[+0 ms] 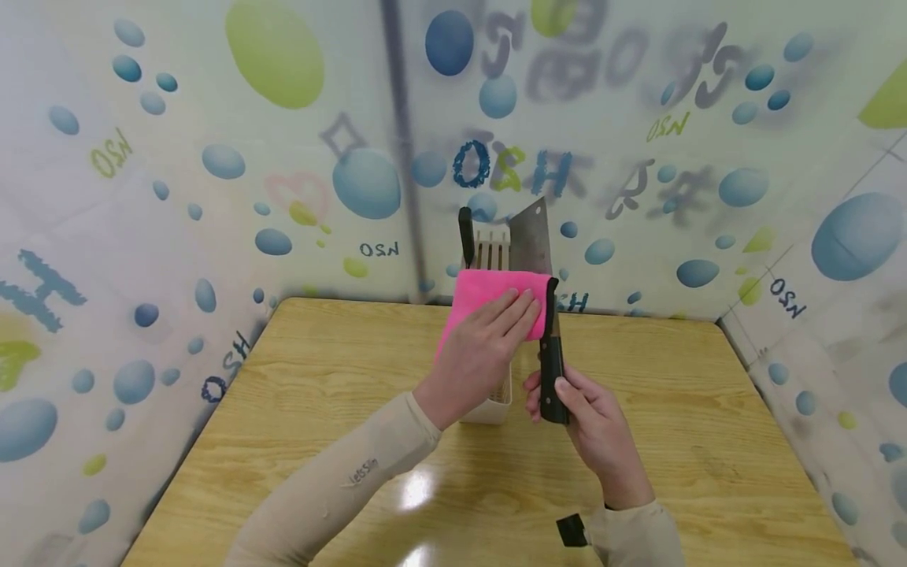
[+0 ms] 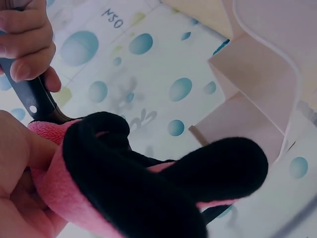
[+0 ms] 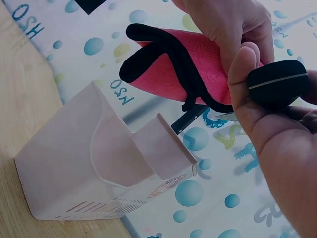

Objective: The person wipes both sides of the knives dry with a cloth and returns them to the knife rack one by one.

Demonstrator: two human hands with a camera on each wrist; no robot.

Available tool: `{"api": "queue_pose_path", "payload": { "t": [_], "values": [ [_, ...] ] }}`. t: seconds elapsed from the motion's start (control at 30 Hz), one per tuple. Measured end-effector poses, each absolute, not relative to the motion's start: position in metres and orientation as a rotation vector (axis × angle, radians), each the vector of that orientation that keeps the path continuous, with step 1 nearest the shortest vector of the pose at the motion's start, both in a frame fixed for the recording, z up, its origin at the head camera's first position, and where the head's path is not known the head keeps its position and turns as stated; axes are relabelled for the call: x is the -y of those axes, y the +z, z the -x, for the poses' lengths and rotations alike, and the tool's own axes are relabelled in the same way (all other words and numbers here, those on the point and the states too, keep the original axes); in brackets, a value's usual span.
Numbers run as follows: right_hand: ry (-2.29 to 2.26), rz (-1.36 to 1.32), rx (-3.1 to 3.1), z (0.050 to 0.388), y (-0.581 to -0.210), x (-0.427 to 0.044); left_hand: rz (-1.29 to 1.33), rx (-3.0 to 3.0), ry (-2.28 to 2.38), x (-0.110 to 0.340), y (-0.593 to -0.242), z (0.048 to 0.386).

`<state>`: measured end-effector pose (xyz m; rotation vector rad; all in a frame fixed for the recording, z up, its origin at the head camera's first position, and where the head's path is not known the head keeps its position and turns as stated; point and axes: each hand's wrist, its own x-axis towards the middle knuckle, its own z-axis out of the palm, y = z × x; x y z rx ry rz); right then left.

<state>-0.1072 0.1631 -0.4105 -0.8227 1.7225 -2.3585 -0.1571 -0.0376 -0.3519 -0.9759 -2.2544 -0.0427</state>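
My right hand [image 1: 595, 425] grips the black handle [image 1: 551, 386] of a cleaver [image 1: 533, 240], its broad metal blade pointing up and away. A folded pink cloth [image 1: 482, 290] with black edging lies against the blade near the handle. My left hand [image 1: 471, 354] holds this cloth, fingers over its front in the head view; in the left wrist view the thumb side is tucked into the pink folds. The cloth hides part of the blade. From the right wrist view, the handle's butt end [image 3: 277, 84] faces the camera.
Behind the hands, a pale knife holder [image 1: 487, 414] with a slotted back stands on the wooden table [image 1: 340, 370]. Another black-handled knife [image 1: 466, 235] rises from it. Patterned walls [image 1: 354, 260] enclose the table's back and sides. A black tab [image 1: 571, 531] hangs by the right sleeve.
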Motion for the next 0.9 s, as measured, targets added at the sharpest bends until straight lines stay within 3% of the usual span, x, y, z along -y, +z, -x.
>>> {"api": "queue_pose_path", "payload": {
  "t": [0.9],
  "values": [
    [-2.363,0.711,-1.885,0.115,-0.408,-0.165,1.109,2.185,0.049,0.033,-0.362,0.142]
  ]
}}
